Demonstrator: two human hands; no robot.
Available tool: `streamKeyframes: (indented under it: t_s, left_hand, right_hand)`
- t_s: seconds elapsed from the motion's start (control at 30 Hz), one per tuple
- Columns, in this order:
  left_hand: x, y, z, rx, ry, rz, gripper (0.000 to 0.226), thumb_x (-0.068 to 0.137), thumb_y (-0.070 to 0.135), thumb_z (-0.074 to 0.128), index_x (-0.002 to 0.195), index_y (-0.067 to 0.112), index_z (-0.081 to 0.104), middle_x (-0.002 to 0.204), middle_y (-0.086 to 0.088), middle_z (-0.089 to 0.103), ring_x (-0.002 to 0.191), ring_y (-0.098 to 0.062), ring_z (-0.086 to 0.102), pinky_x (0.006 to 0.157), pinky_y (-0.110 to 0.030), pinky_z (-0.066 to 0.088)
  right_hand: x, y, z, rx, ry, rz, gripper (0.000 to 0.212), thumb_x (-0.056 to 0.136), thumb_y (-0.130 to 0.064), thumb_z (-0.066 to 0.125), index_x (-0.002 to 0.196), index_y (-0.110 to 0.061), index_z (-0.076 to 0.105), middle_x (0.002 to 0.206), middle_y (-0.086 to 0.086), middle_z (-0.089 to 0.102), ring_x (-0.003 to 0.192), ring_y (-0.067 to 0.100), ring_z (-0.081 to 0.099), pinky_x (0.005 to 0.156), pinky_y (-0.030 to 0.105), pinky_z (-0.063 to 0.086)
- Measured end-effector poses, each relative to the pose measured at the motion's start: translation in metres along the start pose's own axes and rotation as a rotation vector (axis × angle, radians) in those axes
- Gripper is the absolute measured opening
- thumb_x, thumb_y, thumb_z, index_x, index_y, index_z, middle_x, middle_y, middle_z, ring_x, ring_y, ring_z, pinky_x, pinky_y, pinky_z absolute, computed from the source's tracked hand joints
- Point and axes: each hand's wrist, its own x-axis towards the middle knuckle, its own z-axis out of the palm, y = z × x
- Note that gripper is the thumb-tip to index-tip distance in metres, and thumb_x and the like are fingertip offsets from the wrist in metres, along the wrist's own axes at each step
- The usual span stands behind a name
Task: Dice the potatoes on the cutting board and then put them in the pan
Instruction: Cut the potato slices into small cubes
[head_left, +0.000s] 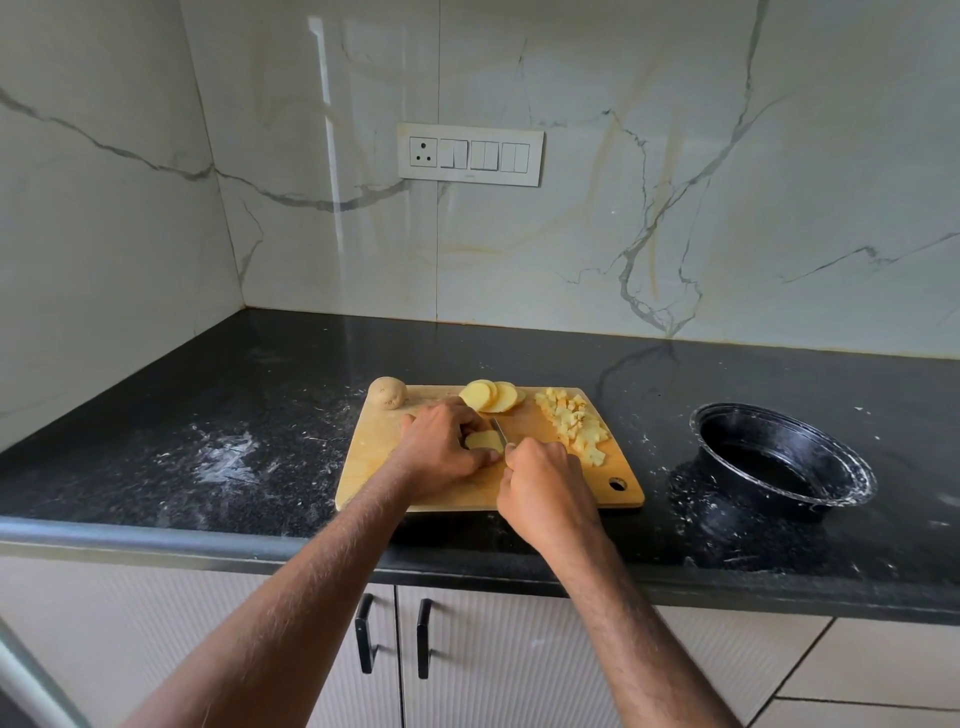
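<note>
Right now, on the worktop:
Worktop (260, 415): black speckled stone, dusted with white smears left of the board and around the pan.
Cutting board (374, 467): pale wood, lying flat near the front edge of the worktop, with a hanging hole in its near right corner.
Left hand (441, 452): fingers curled down over a small stack of potato slices (480, 440) in the middle of the board, pinning them in place with thumb and fingertips.
Right hand (545, 483): closed in a fist around the handle of a knife (500, 430); the handle itself is hidden inside the hand.
Knife blade: narrow, pointing away from the person, its edge set against the right side of the held slices.
Sliced rounds (493, 396): several yellow potato discs fanned out at the far edge of the board, just beyond the left hand.
Diced potato (574, 423): a loose heap of small cubes along the right side of the board, just beside the right hand.
Whole potato (387, 392): unpeeled, brown, sitting at the board's far left corner.
Pan (779, 457): black, deep, with a flared rim flecked white, standing on the worktop well to the right of the board, nothing visible in it.
Wall: marble-look panels with a white switch plate (470, 154) above the board.
Below: ribbed cabinet doors with black handles (365, 634).
</note>
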Motion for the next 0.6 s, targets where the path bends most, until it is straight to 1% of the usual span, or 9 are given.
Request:
streamKeyframes:
  t_s: [0.1,0.2,0.33,0.53,0.6]
  left_hand:
    - [0.000,0.001,0.001,0.014,0.003,-0.006,0.045,0.073,0.053,0.071,0.108,0.025,0.070,0.108,0.012,0.060,0.101,-0.014,0.054,0.096,-0.049,0.043]
    - [-0.001,0.002,0.001,0.018,0.025,-0.009,0.039,0.075,0.049,0.074,0.106,0.024,0.069,0.105,0.013,0.057,0.098,-0.012,0.052,0.095,-0.048,0.043]
    - [0.000,0.002,0.000,0.005,0.012,-0.008,0.042,0.075,0.049,0.074,0.108,0.023,0.070,0.104,0.012,0.058,0.096,-0.012,0.053,0.095,-0.048,0.045]
    - [-0.003,0.006,-0.002,0.006,0.007,-0.015,0.043,0.077,0.049,0.076,0.109,0.022,0.069,0.104,0.011,0.059,0.096,-0.013,0.054,0.095,-0.048,0.046]
    - [-0.003,0.008,-0.004,0.005,0.003,-0.022,0.043,0.077,0.050,0.076,0.110,0.022,0.069,0.106,0.010,0.061,0.097,-0.013,0.055,0.095,-0.048,0.047]
  right_hand:
    - [0.002,0.000,-0.003,-0.006,-0.027,-0.017,0.019,0.098,-0.020,0.058,0.114,-0.013,0.066,0.095,0.003,0.064,0.079,0.018,0.057,0.059,0.029,0.046]
    - [-0.004,0.001,-0.005,-0.006,-0.033,-0.024,0.019,0.098,-0.019,0.058,0.115,-0.014,0.066,0.096,0.002,0.064,0.080,0.018,0.059,0.061,0.030,0.050]
    - [-0.018,0.006,-0.006,0.000,-0.041,-0.046,0.018,0.096,-0.018,0.060,0.112,-0.015,0.069,0.090,0.001,0.066,0.077,0.016,0.061,0.065,0.032,0.058]
    - [-0.034,0.014,-0.013,0.003,-0.024,-0.068,0.020,0.097,-0.016,0.059,0.114,-0.013,0.070,0.088,0.000,0.069,0.075,0.014,0.064,0.065,0.030,0.059]
    - [-0.037,0.017,-0.017,0.008,-0.028,-0.070,0.022,0.098,-0.017,0.058,0.116,-0.013,0.071,0.088,0.000,0.070,0.071,0.011,0.063,0.062,0.026,0.058]
